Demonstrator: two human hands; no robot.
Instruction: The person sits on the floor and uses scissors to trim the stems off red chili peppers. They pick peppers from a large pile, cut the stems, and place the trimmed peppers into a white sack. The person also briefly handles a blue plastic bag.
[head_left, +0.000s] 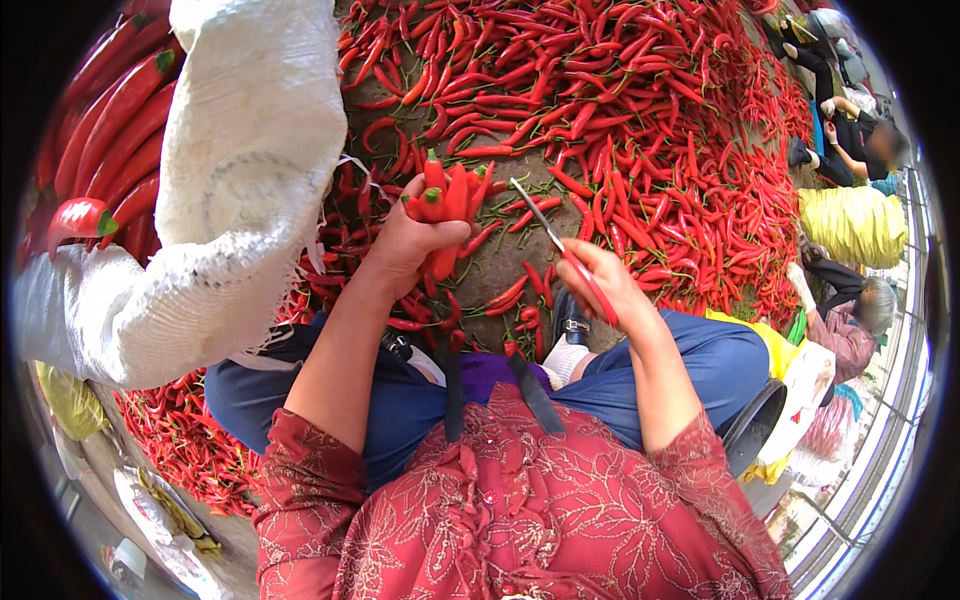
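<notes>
My left hand (409, 244) grips a small bunch of red chili peppers (454, 196), their green stem ends pointing up and away from me. Several of these stems look cut short. In my right hand (609, 283) is a pair of scissors (541, 217) with red handles. Its blades point up and to the left, a little to the right of the bunch and apart from it. Whether the blades are parted I cannot tell. Loose chilies and bits of green stem lie on the bare ground (499, 259) below my hands.
A broad heap of red chilies (600, 82) spreads ahead and to the right. At left stands a white woven sack (251, 150) full of chilies (120, 127). A black bucket (757, 424) is beside my right knee. Other people (847, 337) sit along the heap's right side near a yellow sack (851, 226).
</notes>
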